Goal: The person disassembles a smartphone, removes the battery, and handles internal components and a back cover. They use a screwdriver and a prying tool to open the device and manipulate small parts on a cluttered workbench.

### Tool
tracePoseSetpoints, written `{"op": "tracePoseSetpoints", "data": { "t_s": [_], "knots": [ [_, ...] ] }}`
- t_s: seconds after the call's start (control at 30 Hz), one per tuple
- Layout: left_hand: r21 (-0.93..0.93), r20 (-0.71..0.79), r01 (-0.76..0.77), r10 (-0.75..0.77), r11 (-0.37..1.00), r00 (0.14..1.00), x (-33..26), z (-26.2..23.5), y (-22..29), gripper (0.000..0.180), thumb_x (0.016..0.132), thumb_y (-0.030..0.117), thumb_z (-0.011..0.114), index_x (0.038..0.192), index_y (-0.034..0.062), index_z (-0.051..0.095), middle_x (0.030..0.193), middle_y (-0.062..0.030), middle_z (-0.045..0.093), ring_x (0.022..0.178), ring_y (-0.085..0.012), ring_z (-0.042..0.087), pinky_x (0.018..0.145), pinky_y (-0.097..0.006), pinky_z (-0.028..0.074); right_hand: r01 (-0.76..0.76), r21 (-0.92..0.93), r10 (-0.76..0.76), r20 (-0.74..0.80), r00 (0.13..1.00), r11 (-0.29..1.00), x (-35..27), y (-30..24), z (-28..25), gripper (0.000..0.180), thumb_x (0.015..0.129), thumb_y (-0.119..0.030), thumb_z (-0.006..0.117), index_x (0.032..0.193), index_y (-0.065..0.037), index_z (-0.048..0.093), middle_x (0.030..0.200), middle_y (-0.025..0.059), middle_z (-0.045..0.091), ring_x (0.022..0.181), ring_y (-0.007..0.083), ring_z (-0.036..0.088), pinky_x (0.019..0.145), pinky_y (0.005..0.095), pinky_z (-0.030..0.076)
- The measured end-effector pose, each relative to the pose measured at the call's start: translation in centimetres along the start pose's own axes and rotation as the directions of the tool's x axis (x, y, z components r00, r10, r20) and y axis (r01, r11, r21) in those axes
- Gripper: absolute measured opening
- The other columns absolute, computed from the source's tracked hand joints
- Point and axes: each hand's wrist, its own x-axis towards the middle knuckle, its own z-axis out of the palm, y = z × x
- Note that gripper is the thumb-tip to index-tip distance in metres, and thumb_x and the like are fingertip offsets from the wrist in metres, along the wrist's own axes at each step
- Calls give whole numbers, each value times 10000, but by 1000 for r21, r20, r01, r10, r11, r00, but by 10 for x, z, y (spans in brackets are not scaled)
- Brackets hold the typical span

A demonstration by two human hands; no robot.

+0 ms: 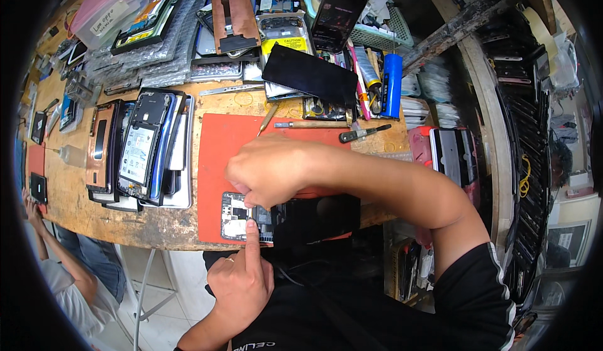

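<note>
An opened smartphone point(235, 226) with its inner boards bare lies near the front edge of an orange-red mat point(217, 156). My left hand point(242, 282) comes from below, its index finger stretched out and its tip on the phone's inside; the other fingers are curled and hold nothing. Over the phone's upper edge is my right hand point(267, 165), fingers closed, thumb pointing down at the phone. Whatever it pinches is hidden. A slim pointed tool point(269, 118) shows just beyond the knuckles; I cannot tell whether it is held. A flat black panel point(317, 219) lies right of the phone.
A wooden-handled tool point(314, 125) and a dark-handled knife point(364, 133) lie at the mat's far edge. Stacked phones point(141, 143) stand left, phone parts and a blue cylinder point(391, 87) behind. A green basket point(402, 27) sits at the back. Another person's arm point(69, 269) is far left.
</note>
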Motion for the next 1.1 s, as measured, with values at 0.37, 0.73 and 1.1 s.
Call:
{"op": "tracePoseSetpoints", "data": {
  "t_s": [0.37,0.73,1.1],
  "knots": [
    [-19,-8,3,-4,1000,1000,-2,2,-1,779,742,-32,712,1490,-164,540,634,-112,563,467,-281,552,494,-398,435,-3,-98,0,-29,1000,995,-3,-10,4,159,827,-115,772,892,27,746,835,217,759,867,424,764,731,526,587],
    [52,-90,8,-3,999,996,-4,9,3,789,776,12,721,1523,-143,519,642,-109,599,490,-284,583,520,-414,472,-116,-242,128,32,991,963,5,-32,-3,316,771,-207,849,1048,-56,831,1043,150,822,1034,328,796,811,467,623],
    [30,-45,48,-47,998,998,-22,5,19,796,877,150,802,1552,-136,492,710,-61,595,527,-196,580,525,-343,445,-67,-125,59,-67,996,990,2,-14,3,266,742,-94,699,960,37,775,988,244,789,994,440,773,820,538,626]
  ]
}}
